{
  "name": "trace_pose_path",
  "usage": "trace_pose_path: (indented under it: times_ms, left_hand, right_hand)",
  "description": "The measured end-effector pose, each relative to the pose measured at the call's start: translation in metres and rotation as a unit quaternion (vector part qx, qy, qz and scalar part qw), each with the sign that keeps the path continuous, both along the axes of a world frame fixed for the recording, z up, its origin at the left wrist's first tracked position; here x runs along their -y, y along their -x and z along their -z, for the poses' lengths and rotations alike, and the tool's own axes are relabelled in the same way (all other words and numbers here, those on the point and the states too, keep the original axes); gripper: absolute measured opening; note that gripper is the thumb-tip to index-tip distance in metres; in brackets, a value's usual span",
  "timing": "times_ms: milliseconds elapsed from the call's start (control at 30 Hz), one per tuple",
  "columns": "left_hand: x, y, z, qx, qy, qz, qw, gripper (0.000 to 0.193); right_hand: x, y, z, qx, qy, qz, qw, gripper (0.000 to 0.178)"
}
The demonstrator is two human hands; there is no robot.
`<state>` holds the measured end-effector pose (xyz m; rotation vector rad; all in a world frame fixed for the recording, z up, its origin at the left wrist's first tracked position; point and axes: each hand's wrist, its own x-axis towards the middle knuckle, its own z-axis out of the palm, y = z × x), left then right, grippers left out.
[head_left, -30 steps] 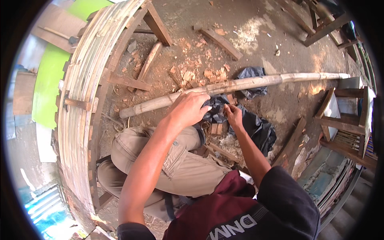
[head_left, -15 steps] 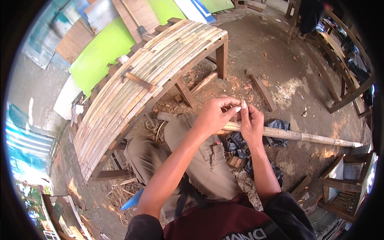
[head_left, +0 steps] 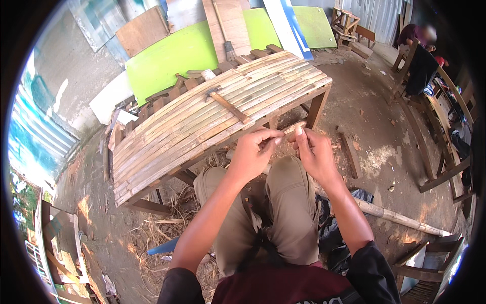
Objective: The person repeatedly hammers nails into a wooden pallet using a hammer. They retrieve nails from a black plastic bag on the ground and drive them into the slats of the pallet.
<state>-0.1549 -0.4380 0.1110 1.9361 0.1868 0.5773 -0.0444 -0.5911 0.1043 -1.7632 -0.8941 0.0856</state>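
The khaki-trousered knees [head_left: 289, 192] are nearest. Raised above them, the left hand [head_left: 251, 154] has thumb and forefinger drawn together; the right hand [head_left: 318, 156], just beside it, has curled fingers. Whether either grips a small item cannot be told. A bamboo pole [head_left: 397, 217] lies at right on the ground [head_left: 374, 124]. Past the hands, a hammer [head_left: 229, 106] rests on the slatted bench [head_left: 167, 147], handle end near the front edge, head toward the back edge. Green panels [head_left: 174, 66] stand behind that back edge.
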Motion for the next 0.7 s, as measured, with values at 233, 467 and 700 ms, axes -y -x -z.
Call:
trace_pose_path:
  times_ms: [233,467,700]
  left_hand:
    - [-0.081,0.024,0.027,0.030,0.388,-0.063,0.919,0.026]
    - [-0.146,0.056,0.056,0.055,0.417,-0.158,0.894,0.028]
    - [-0.200,0.065,0.083,0.091,0.346,-0.261,0.897,0.027]
  right_hand:
    - [-0.122,-0.034,0.017,0.016,0.025,-0.040,0.999,0.035]
    - [-0.253,-0.052,0.072,0.217,0.242,0.015,0.946,0.062]
    - [-0.303,-0.064,0.099,0.177,0.259,-0.035,0.949,0.040]
